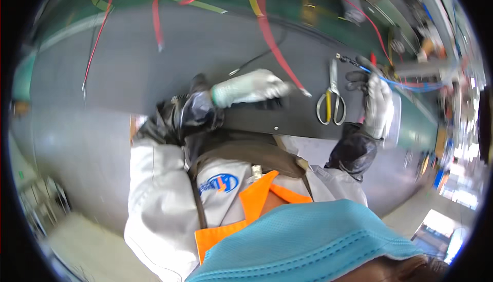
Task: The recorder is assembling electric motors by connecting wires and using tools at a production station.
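At centre, the gloved left hand (252, 88) is blurred; well apart at right, the right hand (378, 101) is at a black-and-blue cable (348, 60), both grips unclear. Scissors (333, 88) lie between them on the bench (200, 40). The pale jacket (154, 200) bears a blue oval logo (226, 182).

Two hands (251, 89) in two gloves (378, 105), one pair of scissors (333, 88) and one black lead (257, 59) appear at one table (128, 66), where three red leads (272, 40) end left of the scissors; the worker (154, 194) wears two sleeve covers (354, 151), one mask (308, 236), one collar (254, 200) and one apron (241, 153).
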`<state>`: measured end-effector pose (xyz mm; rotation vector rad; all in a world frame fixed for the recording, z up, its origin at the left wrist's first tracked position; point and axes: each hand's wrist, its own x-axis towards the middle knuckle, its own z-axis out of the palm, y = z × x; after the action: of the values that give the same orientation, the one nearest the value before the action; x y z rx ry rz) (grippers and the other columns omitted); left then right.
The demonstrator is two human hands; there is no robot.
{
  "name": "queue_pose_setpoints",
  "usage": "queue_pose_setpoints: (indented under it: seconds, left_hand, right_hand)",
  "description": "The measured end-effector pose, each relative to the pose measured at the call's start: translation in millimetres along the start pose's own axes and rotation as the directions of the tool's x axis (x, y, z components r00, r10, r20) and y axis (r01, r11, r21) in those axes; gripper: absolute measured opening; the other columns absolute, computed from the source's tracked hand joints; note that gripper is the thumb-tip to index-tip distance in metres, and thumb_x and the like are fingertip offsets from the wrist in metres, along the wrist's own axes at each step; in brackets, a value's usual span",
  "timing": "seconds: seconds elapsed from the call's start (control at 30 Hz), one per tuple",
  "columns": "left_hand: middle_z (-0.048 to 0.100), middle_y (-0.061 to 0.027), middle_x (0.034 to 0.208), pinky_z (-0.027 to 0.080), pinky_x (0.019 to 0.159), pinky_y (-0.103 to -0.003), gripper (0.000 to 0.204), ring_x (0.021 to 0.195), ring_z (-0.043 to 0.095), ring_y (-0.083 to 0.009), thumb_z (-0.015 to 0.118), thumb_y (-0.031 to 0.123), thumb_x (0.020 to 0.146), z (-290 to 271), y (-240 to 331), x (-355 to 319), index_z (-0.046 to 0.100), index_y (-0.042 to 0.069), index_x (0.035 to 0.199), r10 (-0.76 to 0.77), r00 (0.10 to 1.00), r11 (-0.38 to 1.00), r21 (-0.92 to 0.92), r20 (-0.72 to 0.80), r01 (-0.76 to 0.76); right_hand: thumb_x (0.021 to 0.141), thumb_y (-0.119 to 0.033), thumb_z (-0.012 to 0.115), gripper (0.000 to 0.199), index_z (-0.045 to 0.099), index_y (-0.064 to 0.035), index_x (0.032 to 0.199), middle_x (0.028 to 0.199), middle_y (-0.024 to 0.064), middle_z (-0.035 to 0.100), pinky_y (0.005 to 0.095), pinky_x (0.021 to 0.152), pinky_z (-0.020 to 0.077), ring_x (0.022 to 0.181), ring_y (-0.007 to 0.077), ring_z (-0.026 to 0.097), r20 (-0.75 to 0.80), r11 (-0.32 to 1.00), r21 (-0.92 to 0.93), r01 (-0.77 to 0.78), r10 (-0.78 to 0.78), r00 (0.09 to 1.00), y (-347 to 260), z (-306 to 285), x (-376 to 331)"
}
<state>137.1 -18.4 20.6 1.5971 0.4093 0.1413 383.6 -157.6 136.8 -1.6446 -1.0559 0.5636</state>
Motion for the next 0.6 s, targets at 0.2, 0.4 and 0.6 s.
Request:
queue_pose_setpoints:
  seconds: [0.2, 0.4, 0.6]
  left_hand:
    - [0.066, -0.0126, 0.096, 0.055, 0.067, -0.037, 0.015, 0.08, 0.067, -0.0295, 0.064, 0.01, 0.095, -99.7, -40.6, -92.0, 0.067, 0.006, 0.109, 0.666, 0.607, 0.399, 0.895, -0.433, 0.201]
    - [0.07, -0.0127, 0.113, 0.052, 0.093, -0.046, 0.03, 0.107, 0.065, -0.0362, 0.064, 0.026, 0.093, -215.0, -96.0, -163.7, 0.069, 0.013, 0.12, 0.608, -0.04, 0.572, 0.403, -0.793, 0.714]
    - [0.065, -0.0133, 0.122, 0.043, 0.104, -0.052, 0.047, 0.123, 0.057, -0.0332, 0.067, 0.03, 0.091, -236.7, -112.7, -163.5, 0.059, 0.013, 0.134, 0.575, 0.075, 0.408, 0.365, -0.815, 0.837]
  right_hand:
    - [0.097, -0.012, 0.065, 0.035, 0.066, -0.0011, 0.131, 0.095, 0.0023, 0.07, 0.0252, 0.076, 0.0523, 0.082, 0.0059, 0.064, 0.573, 0.938, -0.331, 0.105, 0.111, 0.812, 49.2, 75.9, 38.6]
    - [0.104, -0.025, 0.057, 0.052, 0.045, 0.0009, 0.147, 0.123, 0.0191, 0.066, 0.0336, 0.095, 0.0527, 0.107, 0.0237, 0.067, 0.723, 0.974, 0.19, -0.121, -0.056, 0.688, -10.2, 257.0, 126.0]
    - [0.105, -0.019, 0.054, 0.036, 0.05, 0.003, 0.133, 0.127, 0.0259, 0.06, 0.0573, 0.104, 0.0492, 0.113, 0.0415, 0.062, 0.891, 0.222, 0.453, -0.863, -0.087, 0.445, 71.0, 502.3, 210.8]
